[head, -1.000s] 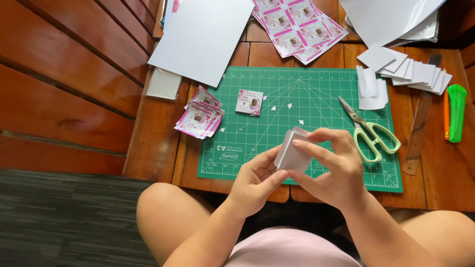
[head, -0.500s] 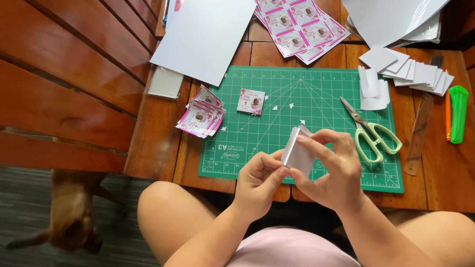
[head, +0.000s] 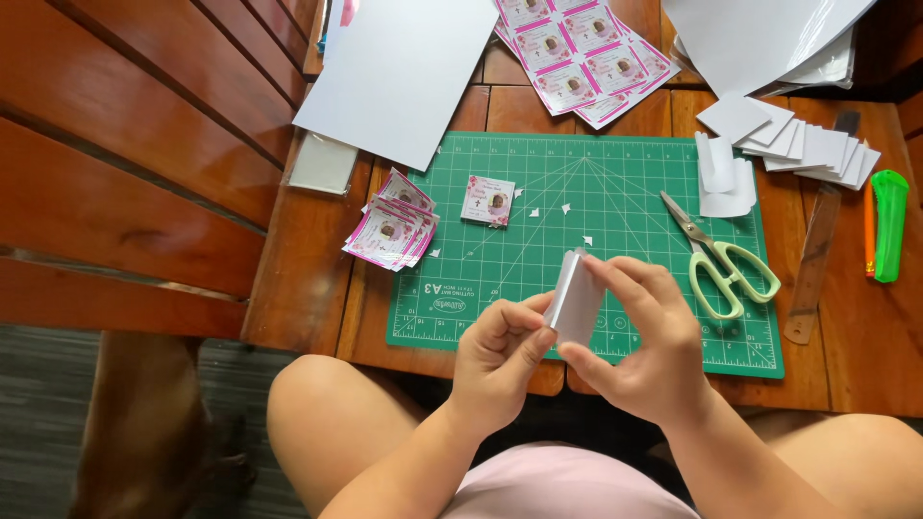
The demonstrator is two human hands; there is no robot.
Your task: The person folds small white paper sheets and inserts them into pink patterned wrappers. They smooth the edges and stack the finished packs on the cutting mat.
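- Both hands over near edge of green cutting mat (head: 500, 298); left hand (head: 495, 360) and right hand (head: 639, 351) together pinch a small folded white card piece (head: 575, 306); held upright above mat, not resting on it
- L fingers curled, thumb and forefinger gripping lower left edge of piece; R fingertips (head: 601, 271) on its top, thumb under; looks like a crease being pressed, judged from grip only
- Progress, as a guess: well under way; small stack of pink-bordered cut labels (head: 392, 231) sits at mat's left edge; one single cut label (head: 488, 200) lies on mat; tiny white offcuts (head: 565, 208) scattered near mat centre
- Left to do, prob.: uncut sheet of pink labels (head: 577, 58) beyond mat's far edge; fan of white card squares (head: 798, 144) at far right, unfolded; two curled white pieces (head: 723, 175) on mat's right corner
- Tools idle: pale green scissors (head: 721, 259) on mat, R of hands; ruler (head: 817, 269) and green cutter (head: 889, 223) further right on wooden table (head: 308, 279)
- Large blank white sheet (head: 404, 72) far left of mat
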